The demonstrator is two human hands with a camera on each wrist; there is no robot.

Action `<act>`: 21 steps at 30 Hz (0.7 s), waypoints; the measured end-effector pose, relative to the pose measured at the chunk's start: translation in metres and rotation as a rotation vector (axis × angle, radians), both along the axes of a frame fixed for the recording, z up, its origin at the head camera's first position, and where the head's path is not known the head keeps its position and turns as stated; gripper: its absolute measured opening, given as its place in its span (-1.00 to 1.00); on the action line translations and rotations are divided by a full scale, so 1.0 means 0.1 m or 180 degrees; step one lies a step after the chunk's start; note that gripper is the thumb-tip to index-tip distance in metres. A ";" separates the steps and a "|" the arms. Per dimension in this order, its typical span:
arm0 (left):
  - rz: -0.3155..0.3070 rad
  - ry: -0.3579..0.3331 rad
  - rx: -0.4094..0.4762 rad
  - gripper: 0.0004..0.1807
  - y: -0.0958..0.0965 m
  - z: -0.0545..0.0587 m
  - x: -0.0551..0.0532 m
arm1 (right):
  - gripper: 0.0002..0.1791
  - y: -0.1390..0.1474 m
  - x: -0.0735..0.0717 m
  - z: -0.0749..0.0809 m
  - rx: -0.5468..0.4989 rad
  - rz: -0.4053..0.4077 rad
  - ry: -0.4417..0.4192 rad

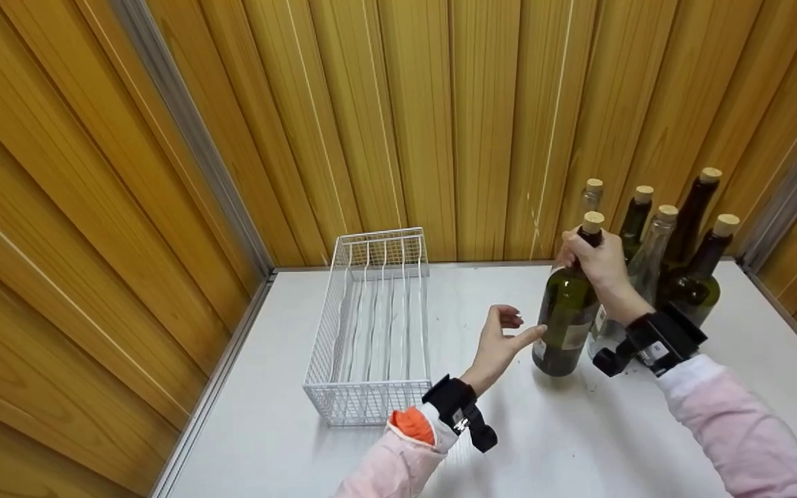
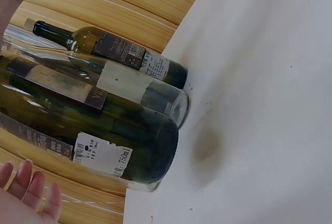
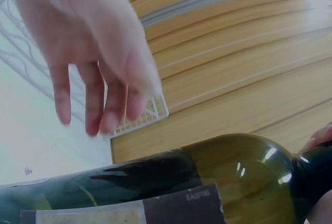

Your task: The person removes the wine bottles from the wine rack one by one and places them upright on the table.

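My right hand [image 1: 600,259] grips the neck of a corked green wine bottle [image 1: 564,325], which stands nearly upright. In the left wrist view its base shows a little above the table, with a shadow apart from it. My left hand [image 1: 499,346] is just left of this bottle, fingers loosely bent and holding nothing. Its thumb tip overlaps the bottle's edge in the head view, but the right wrist view shows the hand [image 3: 98,53] apart from the glass. Labels, one reading 750ml, face the left wrist camera on the green bottle [image 2: 135,136].
Right of the held bottle stand several corked bottles, among them a clear bottle [image 1: 649,256] and a dark green bottle [image 1: 699,283]. A white wire basket [image 1: 367,402] with wavy dividers sits on the white table [image 1: 260,387], left of my hands. Wood-patterned panels [image 1: 412,124] enclose the table's back and sides.
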State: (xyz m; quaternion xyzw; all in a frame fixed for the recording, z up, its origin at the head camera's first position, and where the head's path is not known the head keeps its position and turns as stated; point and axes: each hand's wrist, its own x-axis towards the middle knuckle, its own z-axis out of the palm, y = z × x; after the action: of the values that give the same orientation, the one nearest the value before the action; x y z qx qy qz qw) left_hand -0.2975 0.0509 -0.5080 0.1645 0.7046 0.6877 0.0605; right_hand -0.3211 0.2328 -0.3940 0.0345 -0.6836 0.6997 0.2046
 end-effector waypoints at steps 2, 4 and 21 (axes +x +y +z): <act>0.0021 0.0023 0.0005 -0.54 -0.01 -0.01 0.00 | -0.60 0.04 -0.01 -0.03 0.0023 -0.0089 -0.0032; 0.0040 0.0033 -0.0006 -0.56 -0.01 -0.02 0.00 | -0.59 0.08 -0.02 -0.05 0.0052 -0.0211 -0.0094; 0.0073 0.0202 -0.0251 -0.69 -0.03 -0.04 -0.01 | -0.62 0.30 -0.11 -0.29 0.0345 -0.0503 -0.0129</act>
State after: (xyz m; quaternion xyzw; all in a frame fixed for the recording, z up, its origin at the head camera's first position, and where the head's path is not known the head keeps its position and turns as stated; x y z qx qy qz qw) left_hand -0.2987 0.0480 -0.5121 0.1757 0.7345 0.6545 0.0367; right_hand -0.3323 0.2632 -0.4233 -0.0227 -0.7251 0.6440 0.2430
